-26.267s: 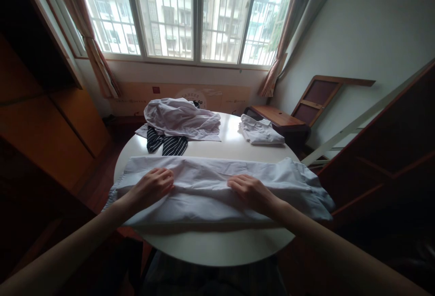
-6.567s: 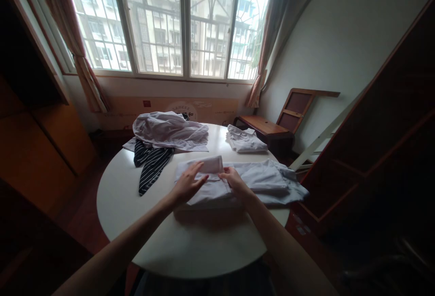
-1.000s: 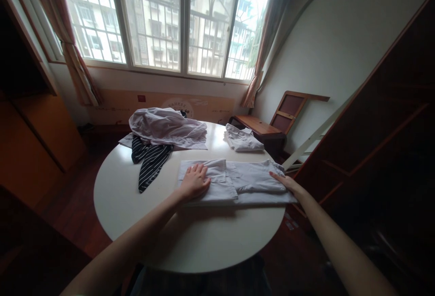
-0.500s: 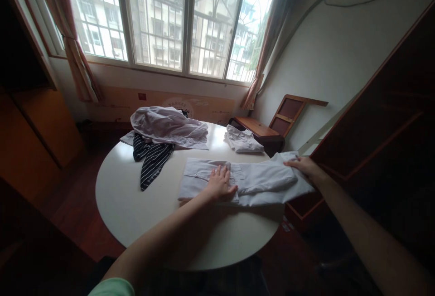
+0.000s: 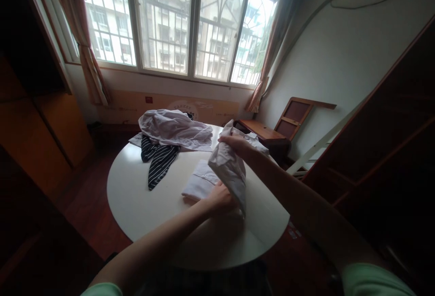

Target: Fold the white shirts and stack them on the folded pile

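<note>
A white shirt [image 5: 200, 180], partly folded, lies on the round white table [image 5: 149, 219]. My right hand [image 5: 236, 144] is closed on one end of it and holds that part up, bent back over the rest. My left hand [image 5: 221, 197] rests on the flat part, palm down and seemingly unclenched. The raised cloth hides most of its fingers. Behind my right hand, a folded white garment [image 5: 253, 139] is partly covered from view.
A crumpled pale garment [image 5: 175, 126] lies at the table's back left, with a black cloth with white stripes [image 5: 161, 162] sticking out from under it. A wooden stand [image 5: 261, 129] and a leaning chair-like frame [image 5: 294, 114] are beyond the table at right.
My right hand has lifted the shirt's right end and swung it leftward over the folded part. My left hand has stayed on the shirt, its fingers now largely covered. The view has shifted slightly.
</note>
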### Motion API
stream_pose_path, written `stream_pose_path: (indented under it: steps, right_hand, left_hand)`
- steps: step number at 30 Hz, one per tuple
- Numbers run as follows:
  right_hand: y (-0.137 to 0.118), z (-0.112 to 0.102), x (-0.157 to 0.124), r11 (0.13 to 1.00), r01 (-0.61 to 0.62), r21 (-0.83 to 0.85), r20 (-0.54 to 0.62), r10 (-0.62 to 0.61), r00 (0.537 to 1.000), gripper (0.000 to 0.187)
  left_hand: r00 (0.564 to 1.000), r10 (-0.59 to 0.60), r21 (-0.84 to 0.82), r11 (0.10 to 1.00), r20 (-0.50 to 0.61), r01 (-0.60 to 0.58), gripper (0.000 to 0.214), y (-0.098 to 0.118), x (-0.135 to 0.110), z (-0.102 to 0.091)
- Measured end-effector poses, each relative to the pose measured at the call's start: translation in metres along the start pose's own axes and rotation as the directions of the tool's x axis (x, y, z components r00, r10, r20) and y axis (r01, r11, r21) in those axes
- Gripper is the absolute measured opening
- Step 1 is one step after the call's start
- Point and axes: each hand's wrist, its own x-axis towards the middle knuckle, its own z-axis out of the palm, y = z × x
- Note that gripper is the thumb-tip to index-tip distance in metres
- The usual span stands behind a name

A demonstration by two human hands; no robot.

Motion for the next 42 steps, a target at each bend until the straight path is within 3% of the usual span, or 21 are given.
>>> stream_pose_path:
  steps: [4,7,9,15,17,20,22,24,26,28,30,32,34,37,40,42]
  right_hand:
    - [0.026,0.027,0.011,0.997,-0.071,-0.042,0.016,0.072,0.997,0.006]
    - [0.045,0.041,0.012,0.992,-0.106,-0.062,0.029,0.108,0.994,0.007]
    - [0.056,0.05,0.011,0.989,-0.127,-0.08,0.03,0.13,0.991,0.008]
    - [0.083,0.065,0.012,0.986,-0.164,-0.022,-0.013,0.164,0.986,0.012]
    - [0.092,0.067,0.01,0.981,-0.186,0.052,0.07,0.183,0.981,0.014]
    - [0.1,0.067,0.002,0.95,-0.223,0.218,0.349,0.138,0.927,0.015]
    - [0.098,0.06,-0.001,0.936,-0.22,0.273,0.488,0.063,0.87,0.021]
    - [0.092,0.043,-0.001,0.955,-0.147,0.256,0.503,-0.001,0.865,0.026]
    - [0.086,0.018,0.004,0.984,-0.006,0.177,0.4,-0.066,0.914,0.028]
    - [0.086,-0.011,0.009,0.993,0.114,0.021,0.216,-0.116,0.969,0.03]
    - [0.093,-0.036,0.013,0.991,0.077,-0.112,0.141,-0.061,0.988,0.034]
    - [0.105,-0.053,0.012,0.979,0.012,-0.201,0.19,0.027,0.981,0.036]
    - [0.117,-0.061,0.01,0.95,0.025,-0.31,0.235,0.051,0.971,0.032]
    - [0.127,-0.066,0.002,0.886,0.078,-0.457,0.184,0.008,0.983,0.028]
    - [0.131,-0.071,-0.018,0.897,-0.005,-0.441,0.137,0.073,0.988,0.031]
    - [0.134,-0.074,-0.04,0.935,-0.118,-0.335,0.151,0.177,0.973,0.034]
  left_hand:
    - [0.996,0.07,0.066,0.995,0.051,-0.074,0.031,0.012,-0.033,-0.002]
    - [0.992,0.081,0.106,0.99,0.1,-0.092,0.046,0.021,-0.05,0.002]
    - [0.992,0.046,0.099,0.993,0.116,-0.057,0.054,0.027,-0.055,0.003]
    - [0.98,-0.047,0.007,0.999,0.193,0.047,0.048,0.033,-0.055,-0.005]
    - [0.982,-0.022,-0.02,0.999,0.188,0.026,0.048,0.032,-0.055,-0.006]
    - [0.983,-0.014,-0.045,0.999,0.185,0.023,0.047,0.03,-0.056,-0.003]
    - [0.986,-0.016,-0.062,0.998,0.168,0.027,0.047,0.029,-0.057,-0.002]
    - [0.988,-0.008,-0.073,0.997,0.152,0.019,0.051,0.029,-0.057,0.0]
    - [0.988,-0.014,-0.069,0.997,0.154,0.025,0.054,0.029,-0.057,0.002]
    - [0.987,-0.036,-0.059,0.997,0.159,0.046,0.053,0.029,-0.056,0.003]
    - [0.987,-0.05,-0.058,0.997,0.156,0.06,0.049,0.029,-0.056,0.003]
    - [0.988,-0.035,-0.078,0.996,0.152,0.047,0.048,0.028,-0.056,0.0]
    - [0.99,-0.008,-0.111,0.994,0.141,0.024,0.05,0.026,-0.057,-0.007]
    - [0.988,0.014,-0.15,0.989,0.152,0.009,0.05,0.017,-0.062,-0.021]
    - [0.981,-0.01,-0.215,0.975,0.192,0.052,0.051,0.001,-0.071,-0.037]
    - [0.98,-0.098,-0.325,0.934,0.172,0.151,0.056,-0.012,-0.082,-0.047]
